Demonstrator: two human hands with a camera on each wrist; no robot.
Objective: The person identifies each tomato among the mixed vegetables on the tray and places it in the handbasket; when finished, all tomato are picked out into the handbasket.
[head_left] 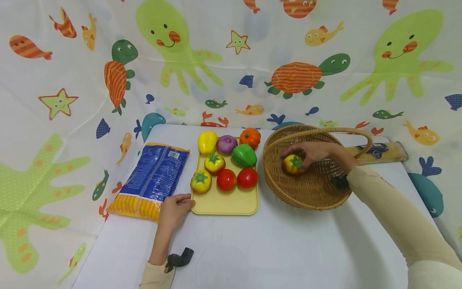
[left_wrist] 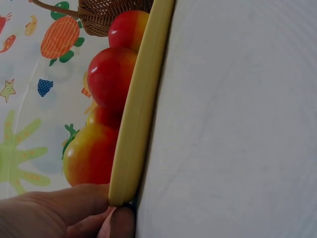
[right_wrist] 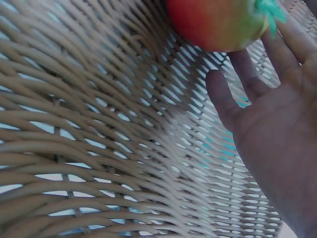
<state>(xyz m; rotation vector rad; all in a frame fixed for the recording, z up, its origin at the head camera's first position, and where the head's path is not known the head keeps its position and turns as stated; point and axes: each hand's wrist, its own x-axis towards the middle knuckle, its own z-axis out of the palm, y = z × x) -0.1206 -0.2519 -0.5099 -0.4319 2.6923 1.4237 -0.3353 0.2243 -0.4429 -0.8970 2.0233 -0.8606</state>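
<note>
At the left front corner of the yellow tray (head_left: 225, 206), my left hand (head_left: 175, 209) pinches the rim. In the left wrist view, the thumb and fingers meet the tray's edge (left_wrist: 130, 148) from both sides. My right hand (head_left: 317, 152) reaches into the wicker basket (head_left: 306, 196) and grips a yellow-and-red toy tomato (head_left: 291, 164) with a green leafy top. The right wrist view shows fingers behind this tomato (right_wrist: 218, 22), close over the weave; the thumb is hidden there. On the tray sit two similar tomatoes (head_left: 201, 181) and two red fruits (head_left: 226, 180).
Behind them on the tray are a yellow pepper (head_left: 207, 143), a purple onion (head_left: 226, 144), a green pepper (head_left: 244, 155) and an orange pumpkin (head_left: 250, 138). A blue-and-yellow bag (head_left: 153, 174) lies left of the tray. The basket's handle (head_left: 333, 130) arches above the right forearm. A flat package (head_left: 382, 151) lies behind.
</note>
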